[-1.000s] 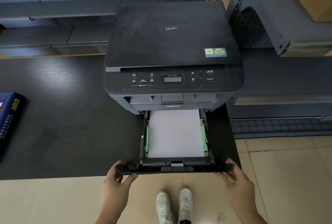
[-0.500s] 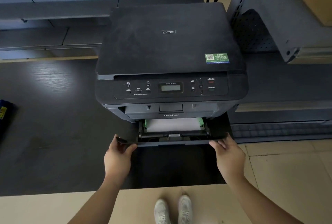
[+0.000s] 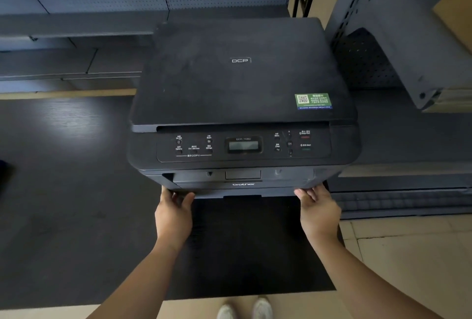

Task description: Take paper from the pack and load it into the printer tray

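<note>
**Tray flush in printer, both hands on its front**

Left hand (image 3: 173, 212), lower centre-left: fingers curled onto the left end of the tray (image 3: 242, 193) front, grasping it. Tray sits fully inside the printer (image 3: 242, 83) at frame centre, on the dark desk (image 3: 63, 191); no paper showing. Right hand (image 3: 319, 212), lower centre-right: fingers pressed flat on the tray's right end, grip released.

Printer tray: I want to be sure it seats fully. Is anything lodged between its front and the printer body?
Nothing visible. The tray front sits nearly flush under the printer, with the left hand and right hand at its corners.
</note>
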`<state>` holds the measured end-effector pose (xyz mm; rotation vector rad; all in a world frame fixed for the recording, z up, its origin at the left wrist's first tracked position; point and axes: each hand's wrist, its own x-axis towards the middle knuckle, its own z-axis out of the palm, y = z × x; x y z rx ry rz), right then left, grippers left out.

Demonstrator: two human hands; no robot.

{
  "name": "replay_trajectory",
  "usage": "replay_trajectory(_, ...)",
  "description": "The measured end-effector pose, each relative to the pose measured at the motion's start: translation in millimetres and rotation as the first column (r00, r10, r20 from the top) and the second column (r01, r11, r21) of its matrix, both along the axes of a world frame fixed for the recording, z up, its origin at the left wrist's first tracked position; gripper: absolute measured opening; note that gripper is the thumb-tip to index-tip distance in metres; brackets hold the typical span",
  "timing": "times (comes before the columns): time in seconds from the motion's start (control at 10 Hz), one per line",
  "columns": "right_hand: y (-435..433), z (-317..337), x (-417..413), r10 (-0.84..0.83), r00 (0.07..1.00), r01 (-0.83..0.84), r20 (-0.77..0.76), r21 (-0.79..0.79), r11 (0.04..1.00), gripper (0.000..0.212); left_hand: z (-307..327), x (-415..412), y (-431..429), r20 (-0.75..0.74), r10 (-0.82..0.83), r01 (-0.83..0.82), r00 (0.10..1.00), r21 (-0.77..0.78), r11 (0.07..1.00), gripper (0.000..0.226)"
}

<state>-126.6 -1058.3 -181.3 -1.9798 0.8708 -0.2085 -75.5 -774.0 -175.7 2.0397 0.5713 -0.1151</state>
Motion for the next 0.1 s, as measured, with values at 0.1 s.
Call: replay_trajectory(0.1, 1.6, 7.2, -12.4, 0.062, 0.992, -0.064, -0.110, -0.019, 0.998, 0.049, 0.4, -14.0, 5.0, -0.054, -0.045, 0.046, 0.998, 0.018, 0.999, 0.054)
